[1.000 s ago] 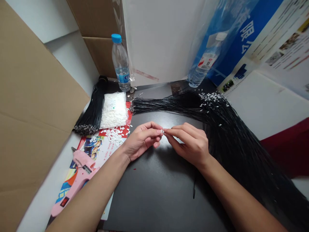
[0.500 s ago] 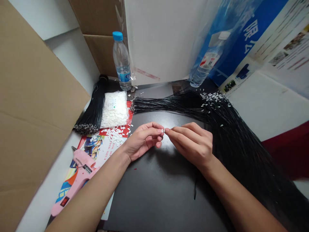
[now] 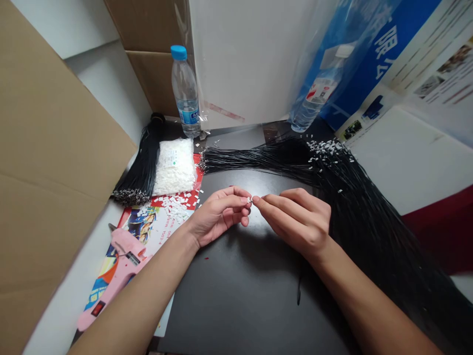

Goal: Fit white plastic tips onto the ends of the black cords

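The left hand [image 3: 219, 215] pinches a tiny white tab [image 3: 250, 200] between thumb and forefinger, above the black tabletop [image 3: 236, 305]. The right hand [image 3: 299, 220] brings its fingertips [image 3: 255, 199] up against it; whether they grip anything, I cannot tell. Beyond, a sheaf of thin black cords [image 3: 258, 160] fans across the table, near a bag of white tabs [image 3: 174, 167], loose tabs [image 3: 176, 209] on a printed leaflet [image 3: 148, 227], and a pink glue gun [image 3: 118, 266].
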`<state>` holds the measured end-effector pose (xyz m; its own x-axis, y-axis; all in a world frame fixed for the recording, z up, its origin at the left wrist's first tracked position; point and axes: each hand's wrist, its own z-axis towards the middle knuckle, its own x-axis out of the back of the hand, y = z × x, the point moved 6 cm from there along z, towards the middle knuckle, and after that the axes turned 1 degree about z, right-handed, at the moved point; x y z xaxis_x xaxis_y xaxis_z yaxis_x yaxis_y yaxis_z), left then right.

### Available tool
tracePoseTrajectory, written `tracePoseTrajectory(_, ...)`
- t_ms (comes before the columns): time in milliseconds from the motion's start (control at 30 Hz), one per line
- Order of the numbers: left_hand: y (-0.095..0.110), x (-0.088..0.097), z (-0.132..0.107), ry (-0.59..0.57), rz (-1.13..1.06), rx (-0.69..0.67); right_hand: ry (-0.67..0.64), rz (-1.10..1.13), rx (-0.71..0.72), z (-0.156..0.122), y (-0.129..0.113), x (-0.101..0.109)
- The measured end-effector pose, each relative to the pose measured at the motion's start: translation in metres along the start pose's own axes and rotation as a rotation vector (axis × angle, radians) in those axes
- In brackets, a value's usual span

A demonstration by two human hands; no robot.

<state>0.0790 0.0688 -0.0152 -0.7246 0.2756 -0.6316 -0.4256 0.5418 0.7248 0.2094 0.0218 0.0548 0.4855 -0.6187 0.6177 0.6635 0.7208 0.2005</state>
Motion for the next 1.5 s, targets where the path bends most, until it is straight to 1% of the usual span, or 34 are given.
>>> tracePoseTrajectory(167,0.0,0.0,0.0,0.008,-0.027,0.005,-0.015,0.009,0.001,-0.001,0.002,0.0)
tracePoseTrajectory(267,0.0,0.0,0.0,0.009,-0.049,0.006,-0.017,-0.02,0.032,-0.001,0.001,0.001)
tracePoseTrajectory(367,0.001,-0.001,0.0,0.0,-0.053,0.0,-0.003,-0.034,0.058,-0.001,0.0,0.003)
tracePoseTrajectory(633,0.003,-0.004,-0.002,-0.012,-0.071,-0.01,0.047,-0.043,0.058,0.004,-0.005,0.008)
tracePoseTrajectory(833,0.005,-0.005,-0.001,-0.023,-0.057,-0.026,0.038,-0.111,0.089,0.01,-0.008,0.012)
tracePoseTrajectory(1000,0.004,-0.001,0.0,0.042,-0.017,-0.039,-0.006,-0.195,0.125,0.013,-0.009,0.009)
tracePoseTrajectory(1167,0.005,0.002,0.001,0.125,0.061,-0.069,-0.031,-0.196,0.135,0.013,-0.009,0.004)
tracePoseTrajectory(1300,0.004,0.002,0.001,0.162,0.094,-0.08,-0.042,-0.204,0.118,0.014,-0.01,0.001)
tracePoseTrajectory(1500,0.005,0.005,0.002,0.221,0.134,-0.164,-0.062,-0.206,0.105,0.013,-0.011,-0.003)
